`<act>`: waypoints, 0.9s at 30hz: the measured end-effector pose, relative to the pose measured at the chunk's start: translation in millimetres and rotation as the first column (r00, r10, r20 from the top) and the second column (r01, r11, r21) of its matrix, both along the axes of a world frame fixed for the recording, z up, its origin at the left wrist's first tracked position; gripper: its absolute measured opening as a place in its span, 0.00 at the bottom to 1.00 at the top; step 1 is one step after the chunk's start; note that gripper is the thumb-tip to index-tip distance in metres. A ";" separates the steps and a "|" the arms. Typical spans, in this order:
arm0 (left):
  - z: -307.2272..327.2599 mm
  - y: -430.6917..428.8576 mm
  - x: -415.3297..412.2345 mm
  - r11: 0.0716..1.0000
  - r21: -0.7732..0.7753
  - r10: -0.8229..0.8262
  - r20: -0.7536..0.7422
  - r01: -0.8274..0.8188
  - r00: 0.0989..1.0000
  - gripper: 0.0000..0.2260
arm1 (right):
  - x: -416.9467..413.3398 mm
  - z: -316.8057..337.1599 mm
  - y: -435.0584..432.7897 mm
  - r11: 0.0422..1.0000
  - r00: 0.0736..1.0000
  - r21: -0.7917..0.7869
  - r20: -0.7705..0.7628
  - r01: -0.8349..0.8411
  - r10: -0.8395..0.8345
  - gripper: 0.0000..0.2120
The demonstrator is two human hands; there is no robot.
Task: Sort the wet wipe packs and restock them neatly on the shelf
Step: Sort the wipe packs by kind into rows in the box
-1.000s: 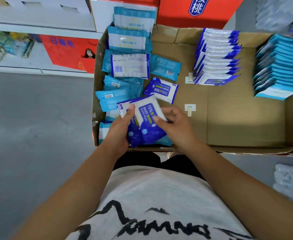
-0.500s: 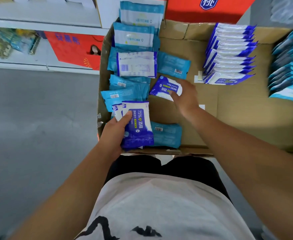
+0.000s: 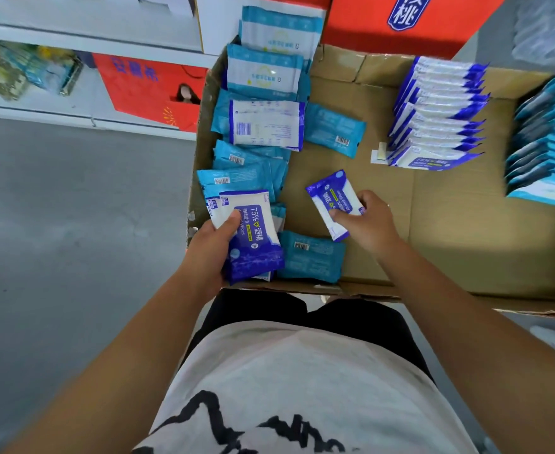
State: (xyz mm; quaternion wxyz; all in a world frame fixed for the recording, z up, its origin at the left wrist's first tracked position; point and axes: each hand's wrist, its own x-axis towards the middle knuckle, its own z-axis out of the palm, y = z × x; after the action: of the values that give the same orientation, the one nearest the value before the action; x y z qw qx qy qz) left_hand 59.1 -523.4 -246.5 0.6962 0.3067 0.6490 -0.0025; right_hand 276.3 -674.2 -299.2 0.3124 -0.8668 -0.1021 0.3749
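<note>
Cardboard box [image 3: 466, 244] at the waist — left grip [image 3: 210, 250] clasps a stack of blue packs [image 3: 253, 237] over its near-left corner, right grip [image 3: 371, 224] pinches one blue pack [image 3: 333, 201] mid-box; farther back lie loose teal packs [image 3: 246, 178] and a tidy blue row [image 3: 436, 126].

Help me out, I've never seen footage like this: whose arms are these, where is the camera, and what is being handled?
No machine here: the arms belong to a person with a head-worn camera looking down, the only view. The left hand grips a stack of dark blue packs; the right hand holds a single dark blue pack. Below lies an open cardboard box: loose light blue packs at its left, a row of dark blue packs and a row of light blue packs at its right.
</note>
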 end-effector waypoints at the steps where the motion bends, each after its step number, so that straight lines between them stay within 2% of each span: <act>1: -0.5 0.3 0.7 1.000 0.010 -0.008 -0.006 0.008 1.000 0.15 | -2.6 9.2 -5.8 0.998 0.997 0.029 -0.060 0.048 -0.046 0.13; 5: -2.2 -1.0 8.3 0.997 0.053 -0.048 -0.027 0.050 0.998 0.17 | -8.4 43.9 -31.0 0.969 0.945 0.167 -0.304 0.180 -0.123 0.14; 7: 0.5 -5.3 15.2 0.995 0.073 -0.061 -0.020 0.062 0.998 0.16 | -8.4 59.5 -44.0 0.953 0.929 0.212 -0.346 0.216 -0.134 0.18; 9: 1.1 -7.2 18.6 0.993 0.096 -0.068 -0.002 0.068 0.998 0.17 | -6.4 74.0 -51.1 0.959 0.940 0.232 -0.330 0.166 -0.083 0.20; 11: 3.1 -13.0 23.6 0.992 0.103 -0.082 0.041 0.078 0.996 0.18 | -1.9 90.3 -60.0 0.958 0.915 0.267 -0.403 0.109 0.009 0.17; 14: 8.7 -26.0 34.0 0.992 0.048 -0.119 0.135 0.113 0.984 0.17 | 4.4 109.9 -72.4 0.928 0.742 0.341 -0.659 0.150 0.122 0.16; 16: 16.3 -38.0 42.0 0.989 -0.019 -0.143 0.202 0.150 0.969 0.16 | 9.4 112.6 -79.8 0.935 0.663 0.340 -0.724 0.101 0.192 0.19; 18: 22.0 -51.2 47.6 0.974 -0.079 -0.182 0.272 0.211 0.945 0.20 | 13.7 106.2 -87.0 0.944 0.669 0.328 -0.711 0.040 0.218 0.19; 20: 27.3 -65.0 53.4 0.951 -0.105 -0.243 0.324 0.290 0.914 0.23 | 18.8 99.9 -92.3 0.952 0.741 0.302 -0.650 0.052 0.166 0.18; 23: 33.5 -82.8 63.8 0.926 -0.054 -0.329 0.364 0.372 0.871 0.23 | 30.3 98.6 -99.5 0.948 0.823 0.281 -0.567 0.151 0.037 0.15; 27: 35.5 -103.4 80.7 0.925 -0.004 -0.351 0.371 0.379 0.860 0.28 | 44.1 102.8 -108.7 0.910 0.823 0.272 -0.557 0.311 -0.115 0.18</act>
State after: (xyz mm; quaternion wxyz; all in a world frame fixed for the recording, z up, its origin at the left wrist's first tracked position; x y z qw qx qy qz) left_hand 139.8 -626.8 -211.0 0.8021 0.3924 0.4384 -0.1025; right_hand 320.4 -782.9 -196.5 0.5184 -0.6654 0.0218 0.5366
